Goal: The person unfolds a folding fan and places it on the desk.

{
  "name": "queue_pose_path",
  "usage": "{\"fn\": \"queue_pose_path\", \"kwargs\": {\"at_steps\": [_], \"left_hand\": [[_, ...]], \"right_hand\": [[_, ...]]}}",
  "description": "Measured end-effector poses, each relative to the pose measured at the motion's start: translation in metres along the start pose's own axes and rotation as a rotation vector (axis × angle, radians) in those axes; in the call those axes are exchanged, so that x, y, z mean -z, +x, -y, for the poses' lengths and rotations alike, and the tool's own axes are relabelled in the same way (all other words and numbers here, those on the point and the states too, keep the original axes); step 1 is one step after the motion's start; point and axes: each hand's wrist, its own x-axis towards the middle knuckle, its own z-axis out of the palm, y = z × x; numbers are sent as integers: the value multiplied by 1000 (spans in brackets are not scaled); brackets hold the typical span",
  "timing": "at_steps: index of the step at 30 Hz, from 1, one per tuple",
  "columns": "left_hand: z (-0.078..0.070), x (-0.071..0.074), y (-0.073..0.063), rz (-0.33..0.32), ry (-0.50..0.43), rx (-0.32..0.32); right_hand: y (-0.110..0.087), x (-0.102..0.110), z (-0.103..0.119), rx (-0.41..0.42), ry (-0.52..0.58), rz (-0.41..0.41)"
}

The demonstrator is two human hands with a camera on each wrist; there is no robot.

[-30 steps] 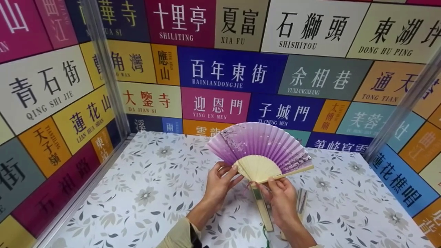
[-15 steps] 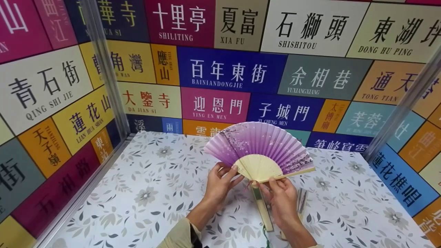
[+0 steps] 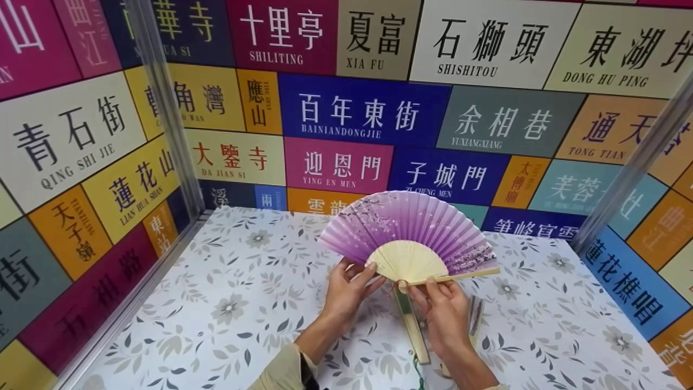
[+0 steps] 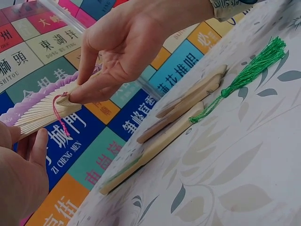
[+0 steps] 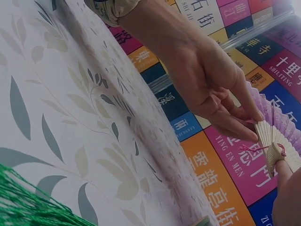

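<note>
A purple folding fan [image 3: 409,227] with a blossom print is spread wide above the table. My left hand [image 3: 346,290] pinches the left edge of its pale ribs between thumb and fingers. With the right hand [image 3: 446,309] I grip the fan near its pivot and along the right guard stick. In the left wrist view, a thin pink cord [image 4: 60,115] hangs from the pivot. Below the hands lies a closed folding fan [image 3: 411,325] with a green tassel [image 4: 256,66]. Another closed fan [image 4: 188,101] lies beside it, partly hidden by my right hand in the head view.
The table [image 3: 227,346] wears a white cloth with grey leaves and flowers. Behind it stands a wall [image 3: 363,108] of coloured panels with lettering. Clear upright strips [image 3: 173,119] mark the corners at left and right.
The fan has spread slightly wider, its left edge shifting left and its right guard stick swinging out to the right and down. Both hands keep their hold; the closed fans stay put.
</note>
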Motion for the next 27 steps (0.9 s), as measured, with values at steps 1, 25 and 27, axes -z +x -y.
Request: {"fn": "queue_pose_path", "kwargs": {"at_steps": [1, 25, 27], "left_hand": [[1, 0, -1, 4, 3, -1], [20, -10, -14, 19, 168, 61], [21, -11, -15, 9, 179, 60]], "right_hand": [[0, 0, 0, 2, 2, -1], [-2, -1, -7, 9, 17, -3], [-3, -1, -7, 9, 21, -2]]}}
